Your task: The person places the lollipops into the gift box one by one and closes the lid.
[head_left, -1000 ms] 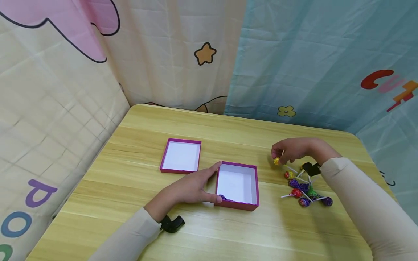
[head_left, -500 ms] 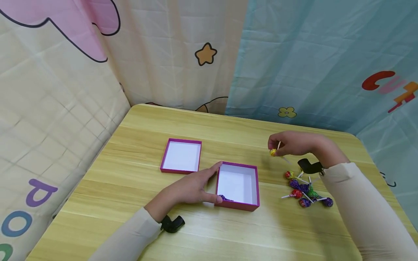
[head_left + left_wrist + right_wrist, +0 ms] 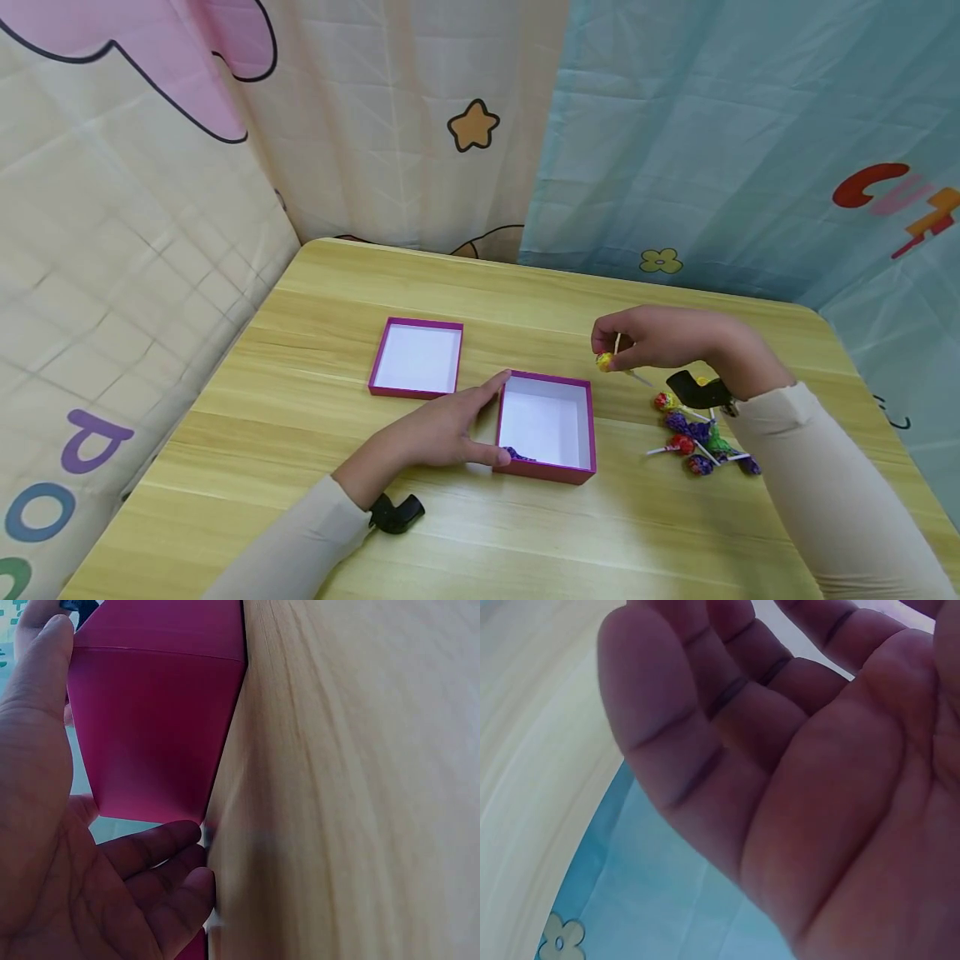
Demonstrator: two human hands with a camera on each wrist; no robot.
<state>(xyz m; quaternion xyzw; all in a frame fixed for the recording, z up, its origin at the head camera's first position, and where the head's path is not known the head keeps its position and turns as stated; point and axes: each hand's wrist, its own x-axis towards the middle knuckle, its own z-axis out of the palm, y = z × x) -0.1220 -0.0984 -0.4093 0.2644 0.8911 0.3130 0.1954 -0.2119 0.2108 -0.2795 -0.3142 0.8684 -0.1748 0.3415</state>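
In the head view, my left hand (image 3: 450, 427) holds the open magenta box (image 3: 545, 475) at its left side, thumb at the front corner and a finger at the back corner. The left wrist view shows the thumb along the edge of the box (image 3: 154, 727), with the other fingers bent below. A bit of purple wrapper (image 3: 516, 454) shows inside by the thumb. My right hand (image 3: 660, 336) pinches a yellow lollipop (image 3: 604, 362) over the table, behind and right of the box. Two white sticks show at its fingers. The right wrist view has only palm and fingers; the lollipop is hidden there.
The shallow magenta lid (image 3: 417, 358) lies inside-up, left of and behind the box. Several wrapped lollipops, among them a red one (image 3: 681, 444) and a green one (image 3: 717, 444), lie heaped at the right under the right forearm. A printed curtain (image 3: 480, 192) hangs behind the table (image 3: 337, 283).
My right hand has lifted the yellow lollipop away from the heap and carried it left, toward the box. The left hand and the box have stayed in place.
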